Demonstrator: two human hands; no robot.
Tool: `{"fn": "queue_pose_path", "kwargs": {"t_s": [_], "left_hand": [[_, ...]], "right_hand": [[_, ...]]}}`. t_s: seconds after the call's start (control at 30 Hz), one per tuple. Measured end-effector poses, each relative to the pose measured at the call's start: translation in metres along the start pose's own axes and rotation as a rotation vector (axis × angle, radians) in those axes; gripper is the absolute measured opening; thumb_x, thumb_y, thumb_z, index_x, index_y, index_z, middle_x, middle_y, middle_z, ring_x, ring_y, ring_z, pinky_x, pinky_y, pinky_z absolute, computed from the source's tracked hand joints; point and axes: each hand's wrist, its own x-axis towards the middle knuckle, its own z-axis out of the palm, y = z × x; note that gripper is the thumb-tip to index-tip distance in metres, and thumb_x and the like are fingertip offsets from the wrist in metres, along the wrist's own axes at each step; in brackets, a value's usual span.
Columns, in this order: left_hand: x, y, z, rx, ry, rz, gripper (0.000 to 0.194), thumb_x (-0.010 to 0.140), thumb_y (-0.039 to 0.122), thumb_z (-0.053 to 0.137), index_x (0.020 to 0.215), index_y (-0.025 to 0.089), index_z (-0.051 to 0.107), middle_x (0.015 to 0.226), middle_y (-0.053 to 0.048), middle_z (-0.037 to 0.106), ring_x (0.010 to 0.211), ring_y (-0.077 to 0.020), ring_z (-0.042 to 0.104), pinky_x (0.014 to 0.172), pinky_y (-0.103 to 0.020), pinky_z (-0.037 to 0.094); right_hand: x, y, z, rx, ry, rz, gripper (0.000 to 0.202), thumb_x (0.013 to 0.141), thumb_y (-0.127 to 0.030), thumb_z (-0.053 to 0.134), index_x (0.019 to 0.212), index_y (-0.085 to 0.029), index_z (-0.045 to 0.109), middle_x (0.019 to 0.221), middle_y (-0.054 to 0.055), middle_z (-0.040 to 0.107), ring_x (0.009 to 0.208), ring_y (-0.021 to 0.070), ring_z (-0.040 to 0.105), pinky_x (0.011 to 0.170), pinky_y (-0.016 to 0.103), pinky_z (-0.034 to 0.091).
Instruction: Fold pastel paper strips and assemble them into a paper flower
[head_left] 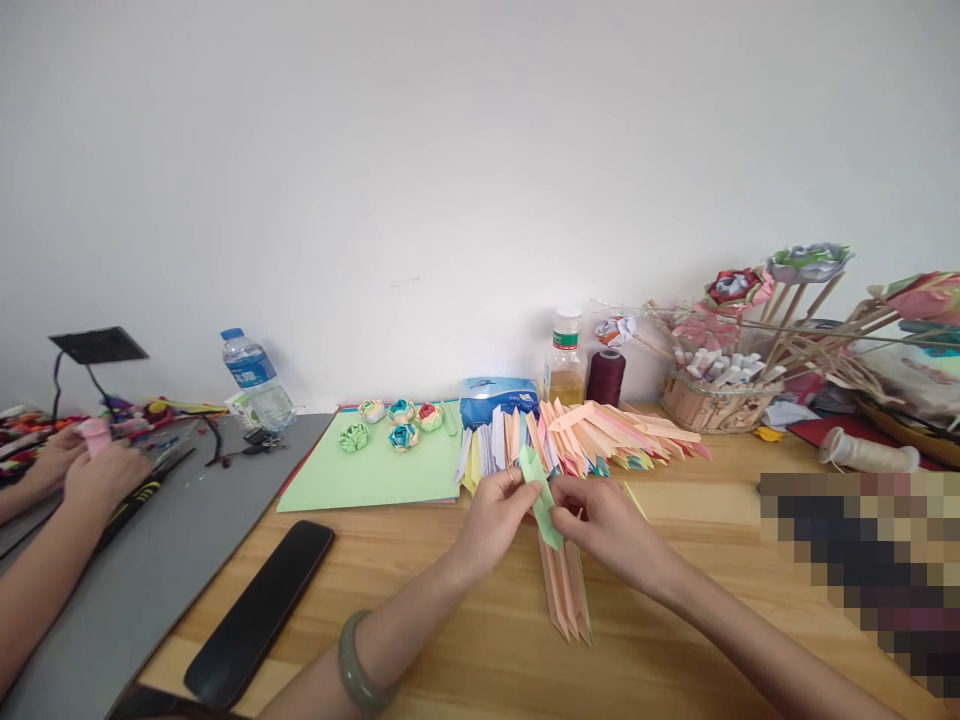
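Between my two hands is a folded strip of light green paper [541, 508], held upright at a slant above the table. My left hand [496, 515] pinches its left side between thumb and fingers. On its right edge, the fingers of my right hand [592, 515] are closed. Under the hands lie several folded peach paper strips [566, 595]. Just beyond is a heap of folded paper strips [600, 435] in peach, lilac, yellow and pink. Several small folded paper flowers [403, 436] rest on green paper sheets [375, 484] to the left.
A black phone [259, 610] lies at the front left. Along the wall stand a water bottle [259, 380], a blue packet [495, 402], a jar [566, 360], a maroon thread spool [606, 378] and a basket [712, 405] with paper flowers. At far left, another person's hands [105, 470] hold something pink.
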Motion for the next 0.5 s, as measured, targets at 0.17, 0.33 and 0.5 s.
{"fn": "queue_pose_path", "kwargs": {"t_s": [0.17,0.33,0.5], "left_hand": [[-0.003,0.001,0.003,-0.125,0.009,-0.139,0.015,0.07,0.028,0.046,0.078,0.016,0.052,0.057,0.001,0.059,0.053,-0.0133,0.056,0.05,-0.024,0.043],[-0.002,-0.008,0.004,-0.14,0.011,-0.256,0.018,0.068,0.026,0.044,0.081,0.016,0.049,0.054,0.001,0.059,0.039,-0.0102,0.05,0.043,-0.021,0.037],[0.0,-0.012,0.005,-0.074,0.019,-0.194,0.021,0.068,0.022,0.04,0.086,0.015,0.048,0.055,0.001,0.058,0.035,-0.0064,0.038,0.038,-0.02,0.027]], "right_hand": [[0.015,0.007,-0.019,-0.114,0.06,0.015,0.032,0.083,-0.031,0.035,0.058,-0.019,0.051,0.055,-0.002,0.059,0.054,0.0128,0.053,0.05,0.022,0.036],[0.036,0.013,-0.015,-0.306,0.201,0.048,0.021,0.08,-0.035,0.042,0.08,-0.021,0.057,0.066,0.001,0.064,0.058,0.017,0.057,0.049,0.024,0.031],[0.05,0.021,0.004,-0.401,0.238,0.015,0.024,0.079,-0.026,0.043,0.096,-0.02,0.058,0.08,0.006,0.065,0.07,0.021,0.059,0.049,0.024,0.031]]}}
